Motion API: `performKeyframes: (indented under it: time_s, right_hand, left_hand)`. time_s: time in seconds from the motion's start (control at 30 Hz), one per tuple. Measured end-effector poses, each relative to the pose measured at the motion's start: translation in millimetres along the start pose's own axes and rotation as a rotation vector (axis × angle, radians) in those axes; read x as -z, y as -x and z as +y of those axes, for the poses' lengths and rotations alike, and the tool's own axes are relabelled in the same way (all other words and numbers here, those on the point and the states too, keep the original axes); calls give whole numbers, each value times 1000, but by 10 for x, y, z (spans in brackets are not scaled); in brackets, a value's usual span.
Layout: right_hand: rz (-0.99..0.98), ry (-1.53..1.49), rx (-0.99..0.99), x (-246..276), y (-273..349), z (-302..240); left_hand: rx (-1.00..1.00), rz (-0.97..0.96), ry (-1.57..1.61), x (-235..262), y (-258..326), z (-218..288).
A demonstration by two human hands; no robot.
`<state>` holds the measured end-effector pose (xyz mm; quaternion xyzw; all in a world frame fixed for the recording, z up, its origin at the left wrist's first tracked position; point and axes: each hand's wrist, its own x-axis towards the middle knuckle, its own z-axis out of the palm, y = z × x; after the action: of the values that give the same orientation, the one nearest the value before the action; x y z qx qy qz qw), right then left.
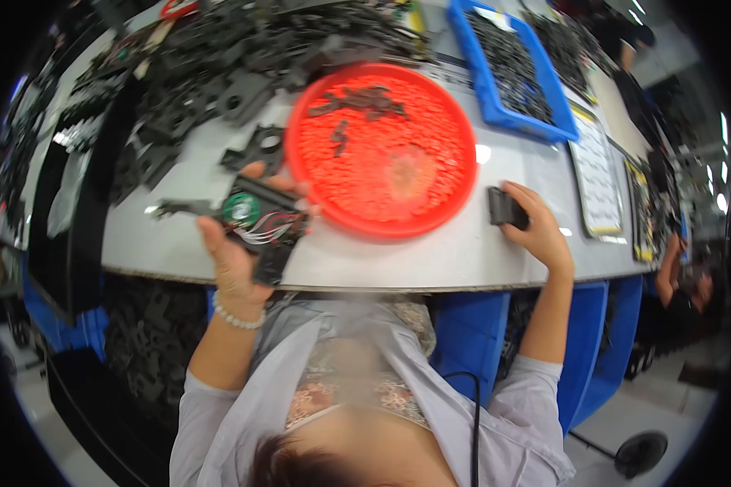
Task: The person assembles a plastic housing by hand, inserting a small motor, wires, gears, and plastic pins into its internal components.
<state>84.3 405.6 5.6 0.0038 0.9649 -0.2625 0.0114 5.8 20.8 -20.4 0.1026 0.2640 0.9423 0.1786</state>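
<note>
My left hand [237,260] is closed round a black plastic housing [272,256], held over the table's front edge left of the red tray. A round green circuit board [241,211] and several thin white and red wires [272,230] show on the housing. From its left side sticks a dark narrow part [183,207]. On the right, my right hand [542,231] grips a small black block-like part [508,208] at the white tabletop; its exact kind cannot be made out. Between my hands lies a round red tray [299,162] full of small orange-red pieces [341,183], some dark parts [365,101] on top.
Heaps of black plastic parts [195,89] cover the table's far left. A blue bin [536,128] of small dark pieces stands at the far right, beside a white sheet in a frame [597,174]. Blue bins [467,337] sit under the table. Another person [682,288] is at the right.
</note>
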Motion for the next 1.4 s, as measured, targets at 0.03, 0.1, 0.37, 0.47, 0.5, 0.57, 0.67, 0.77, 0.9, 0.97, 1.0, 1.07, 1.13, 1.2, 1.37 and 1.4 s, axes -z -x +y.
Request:
performKeyframes:
  time_s: [0.03,0.1,0.37,0.47,0.5,0.57,0.67,0.77,0.9,0.97,1.0,1.07,1.13,1.2,1.37,1.4]
  right_hand:
    - [28,-21,-32,6,27,-15]
    - [81,6,-101,7,62,-31]
    - [374,-502,203,-299,-30,-1008]
    - [297,-276,503,-466,-259,-1724]
    - [271,-262,530,-540,-308,-1895]
    - [251,-242,560,-574,-367,-2136]
    - [257,-156,622,-622,-440,-2315]
    - [246,-153,622,-679,-458,-2361]
    - [227,-141,604,-707,-455,-2380]
    - [225,-134,598,-723,-466,-2383]
    - [221,-130,594,-733,-471,-2381]
    - [217,-122,589,-741,-476,-2381]
    - [219,-119,589,-739,-474,-2385]
    - [223,-107,592,-760,-475,-2398]
    - [182,-115,582,-734,-485,-2361]
    - [144,-219,586,-694,-479,-2358]
  left_hand:
    - [-8,5,5,16,11,-25]
    - [-21,48,42,-26,13,-83]
    - [-73,59,26,-78,41,-240]
    - [-64,92,30,-99,55,-288]
    - [-112,93,-1,-139,69,-309]
    - [-152,115,-59,-181,87,-312]
    - [-128,122,-106,-234,126,-277]
    - [-136,142,-134,-213,136,-270]
    - [-131,176,-122,-212,147,-278]
    - [-122,209,-161,-239,146,-260]
    - [-114,240,-204,-247,146,-256]
    - [-112,206,-204,-226,147,-250]
    - [-110,169,-206,-206,145,-251]
    - [-66,176,-209,-176,151,-256]
    - [-14,104,-214,-315,161,-105]
    - [51,46,-190,-354,159,-63]
